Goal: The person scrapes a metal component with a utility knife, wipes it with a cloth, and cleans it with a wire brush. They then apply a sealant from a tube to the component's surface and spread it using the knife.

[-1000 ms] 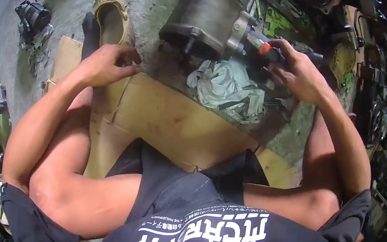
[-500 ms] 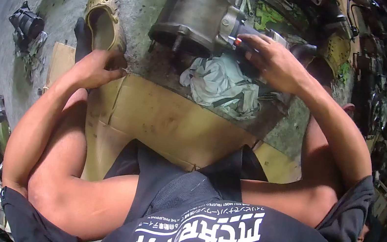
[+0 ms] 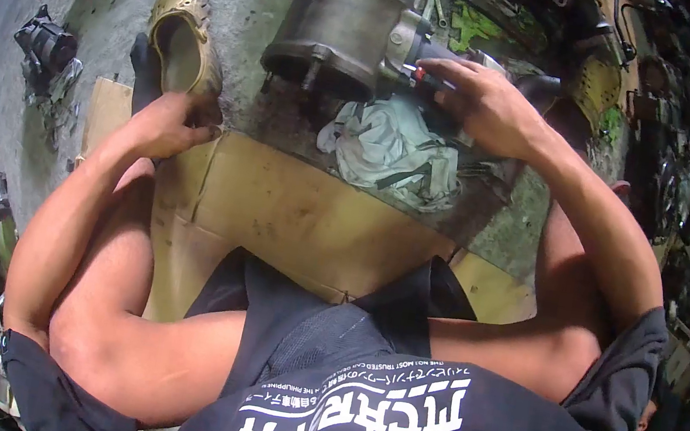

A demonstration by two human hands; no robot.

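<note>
My right hand (image 3: 499, 114) lies over a dark grey cylindrical tool (image 3: 434, 55) with a small red part near my fingertips. The fingers are bent round it, and the hand hides much of it. This tool meets the side of a large greasy metal cylinder housing (image 3: 333, 24), which has a toothed gear at its top. Below them a crumpled pale rag (image 3: 394, 147) rests on the floor. My left hand (image 3: 171, 126) is curled beside the heel of a tan clog (image 3: 183, 34), close to the cardboard corner. Its fingertips are hidden.
A flattened cardboard sheet (image 3: 294, 200) lies between my legs. To the left on the concrete sits a black machine part (image 3: 45, 41). Wrenches (image 3: 438, 4) and dark metal parts crowd the back right, near the other clog (image 3: 599, 92).
The view has shifted very slightly. My right hand has moved a touch up on the tool; my left hand stays by the clog.
</note>
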